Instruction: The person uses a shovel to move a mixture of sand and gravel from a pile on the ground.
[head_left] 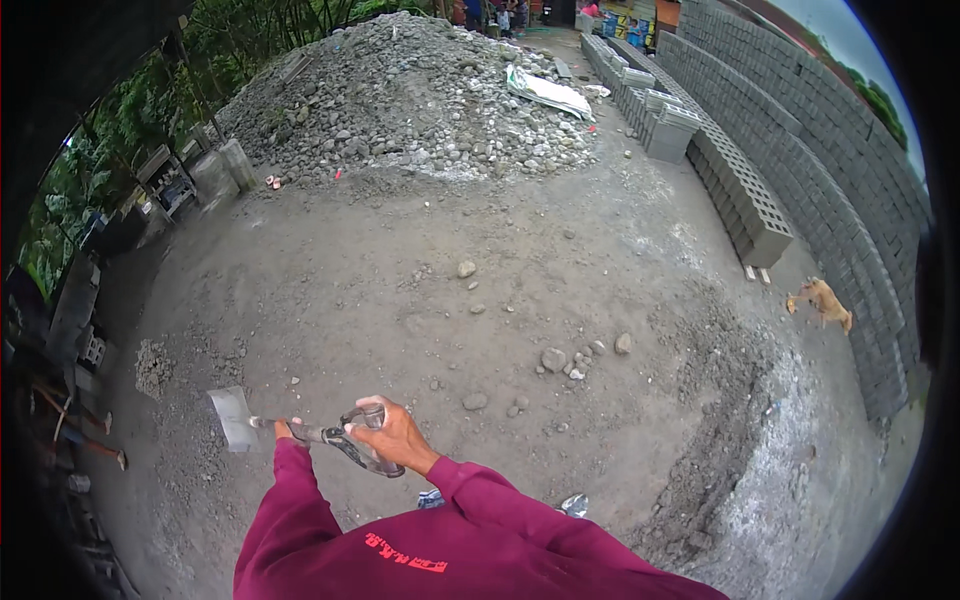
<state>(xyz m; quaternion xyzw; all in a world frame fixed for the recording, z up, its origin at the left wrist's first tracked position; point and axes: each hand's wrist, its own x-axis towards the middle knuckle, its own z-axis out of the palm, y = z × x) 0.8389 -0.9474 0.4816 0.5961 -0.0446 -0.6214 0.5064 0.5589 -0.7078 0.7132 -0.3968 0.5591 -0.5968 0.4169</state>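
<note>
A shovel (pixel 238 418) with a flat pale metal blade is held across in front of me, its blade pointing left over the dirt. My right hand (pixel 388 438) is wrapped round the D-shaped grip at the shovel's near end. Further down, my left hand (pixel 287 430) closes round the shaft close to the blade; part of its fingers is hidden. Gritty grey soil lies under and around the blade. Whether the blade touches the ground I cannot tell.
A large gravel heap (pixel 400 100) rises at the back, a white sack (pixel 550 93) on its right side. Hollow blocks (pixel 735 195) stand in rows at the right, before a tall block stack (pixel 800 150). A tan dog (pixel 822 303) is near them. Loose stones (pixel 555 360) dot the ground.
</note>
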